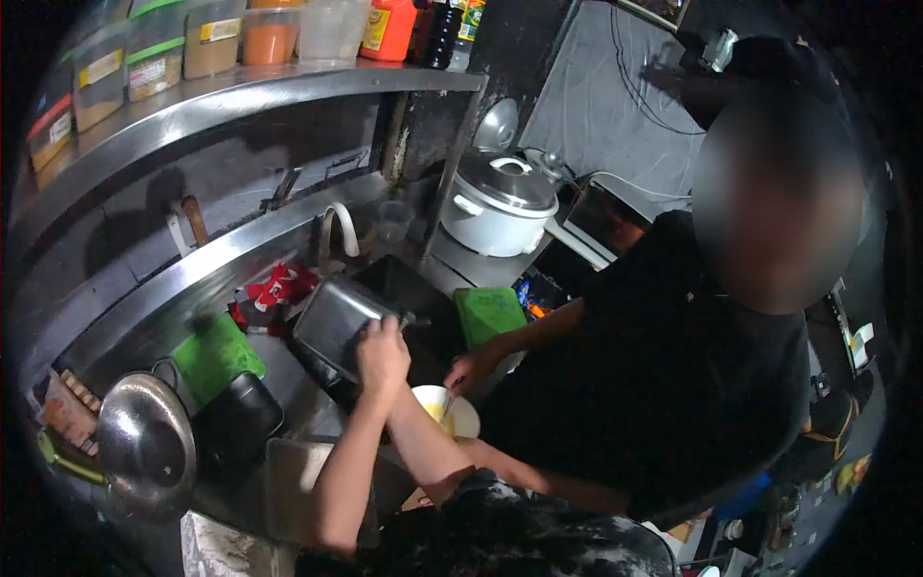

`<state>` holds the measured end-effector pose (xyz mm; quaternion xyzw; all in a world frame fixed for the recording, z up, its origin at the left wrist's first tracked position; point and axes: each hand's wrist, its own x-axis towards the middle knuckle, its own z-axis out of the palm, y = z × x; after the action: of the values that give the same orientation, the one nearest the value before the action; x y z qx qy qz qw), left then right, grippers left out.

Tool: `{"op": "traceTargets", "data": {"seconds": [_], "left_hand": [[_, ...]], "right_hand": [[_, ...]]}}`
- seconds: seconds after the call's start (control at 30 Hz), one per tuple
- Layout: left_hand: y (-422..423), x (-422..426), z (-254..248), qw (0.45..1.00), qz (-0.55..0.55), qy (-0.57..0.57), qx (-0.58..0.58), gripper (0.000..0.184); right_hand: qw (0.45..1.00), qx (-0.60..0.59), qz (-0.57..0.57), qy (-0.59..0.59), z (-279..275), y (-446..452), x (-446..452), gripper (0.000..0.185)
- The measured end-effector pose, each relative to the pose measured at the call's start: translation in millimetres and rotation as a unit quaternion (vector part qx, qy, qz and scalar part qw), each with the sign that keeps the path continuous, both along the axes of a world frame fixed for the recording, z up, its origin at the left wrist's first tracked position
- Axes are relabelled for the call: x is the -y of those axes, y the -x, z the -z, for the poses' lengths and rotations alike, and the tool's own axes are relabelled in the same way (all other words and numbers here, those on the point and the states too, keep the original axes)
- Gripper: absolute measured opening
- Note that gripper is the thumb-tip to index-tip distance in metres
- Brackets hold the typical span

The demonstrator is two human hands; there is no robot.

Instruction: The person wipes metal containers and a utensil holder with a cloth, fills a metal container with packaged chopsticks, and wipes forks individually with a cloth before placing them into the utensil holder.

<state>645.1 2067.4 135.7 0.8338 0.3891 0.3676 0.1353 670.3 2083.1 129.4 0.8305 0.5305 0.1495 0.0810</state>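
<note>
Both my forearms reach up from the bottom and meet near the wrists. The visible hand, which looks like my left hand (pixel 383 353), has its fingers curled over the near right edge of a tilted rectangular metal pan (pixel 336 325). My right hand is hidden around the crossed wrists, so its fingers cannot be made out. The pan is above the dark sink area (pixel 418 298), below a curved faucet (pixel 343 231). Just right of my forearms is a white bowl (pixel 465 419) with yellow contents.
A co-worker in black (pixel 654 365) stands close on the right, one hand (pixel 471 370) holding a utensil in the bowl. Around are a rice cooker (pixel 500 202), green boards, a red cloth (pixel 279 288), a round metal lid (pixel 146 442) and an overhead shelf (pixel 231 94) of containers.
</note>
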Motion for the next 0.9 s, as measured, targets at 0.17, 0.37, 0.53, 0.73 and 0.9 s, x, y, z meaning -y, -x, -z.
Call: {"op": "traceTargets", "data": {"seconds": [0.17,0.37,0.53,0.73,0.9], "left_hand": [[58,-48,25,0.851,0.02,0.255,0.459,0.014],[151,-20,2,0.647,-0.037,0.413,0.64,0.025],[228,19,5,0.626,-0.033,0.432,0.648,0.03],[310,81,13,0.574,0.031,0.544,0.612,0.018],[374,168,-8,0.539,0.078,0.674,0.499,0.009]], "right_hand": [[0.992,-0.125,-0.028,-0.002,-16,25,-15,0.054],[0.944,-0.322,-0.065,-0.003,-21,94,-9,0.076],[0.9,-0.428,-0.08,-0.015,-25,151,38,0.096],[0.906,-0.387,-0.113,-0.125,-62,208,172,0.084],[0.894,-0.244,-0.173,-0.334,-123,247,346,0.051]]}}
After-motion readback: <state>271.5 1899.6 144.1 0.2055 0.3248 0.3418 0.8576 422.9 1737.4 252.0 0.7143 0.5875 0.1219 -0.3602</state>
